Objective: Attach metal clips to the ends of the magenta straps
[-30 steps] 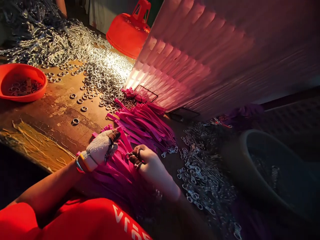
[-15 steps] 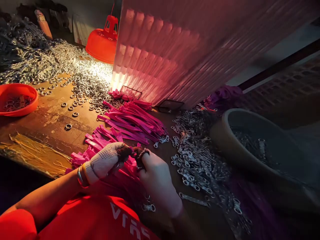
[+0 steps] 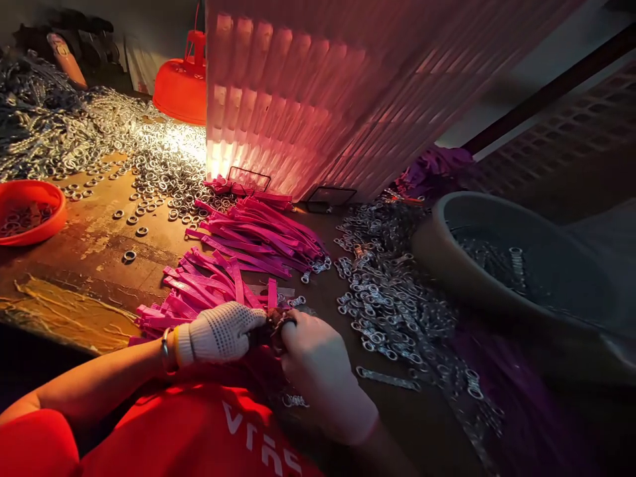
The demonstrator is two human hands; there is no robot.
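Observation:
My left hand (image 3: 221,332), in a white dotted glove, is closed in a pinch at the front edge of the table. A short pink strap (image 3: 272,293) stands up from where the two hands meet, its lower part hidden by the fingers. Against the left fingertips, my right hand (image 3: 315,354) is closed too, dark at the fingers; what sits inside its grip is hidden. Behind and left of my hands lies a heap of pink straps (image 3: 209,281). Small metal fittings (image 3: 295,400) show in the shade below the right hand.
Loose metal rings (image 3: 163,172) spread under a red lamp (image 3: 179,89). An orange bowl (image 3: 59,215) is on the left. Behind stands a ribbed translucent panel (image 3: 298,99). To the right are many metal links (image 3: 382,311) and a large grey tub (image 3: 437,232).
The view has shifted slightly. My left hand has turned, its gloved back facing up more. The pink strap between the hands now stands up higher.

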